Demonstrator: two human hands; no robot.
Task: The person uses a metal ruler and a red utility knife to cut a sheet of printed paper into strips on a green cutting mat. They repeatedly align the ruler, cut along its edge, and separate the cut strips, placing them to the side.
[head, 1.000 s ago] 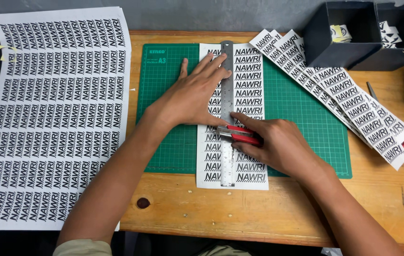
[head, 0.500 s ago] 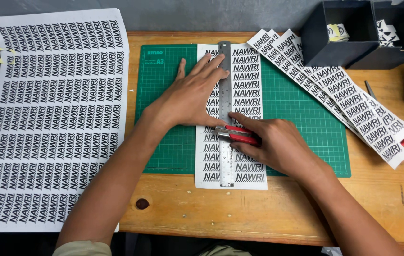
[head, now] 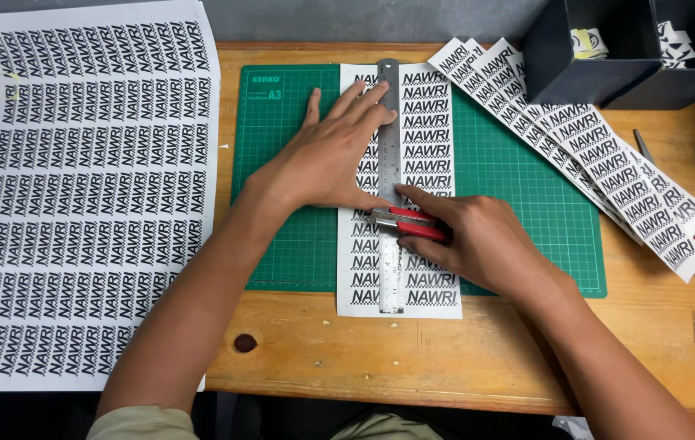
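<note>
At nine o'clock lies a large printed label sheet (head: 86,195), then the left hand (head: 327,159) pressed flat and open on the steel ruler (head: 389,187) over a label strip (head: 427,269) on the green cutting mat (head: 282,179), and the right hand (head: 478,240) closed around a red utility knife (head: 408,222) against the ruler's edge.

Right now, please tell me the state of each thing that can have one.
Left hand: flat, pressing the metal ruler.
Right hand: gripping the red cutter, against the ruler.
Paper strip: flat on the green cutting mat.
Cut strips: fanned, overlapping.
Large printed sheet: uncut.
</note>
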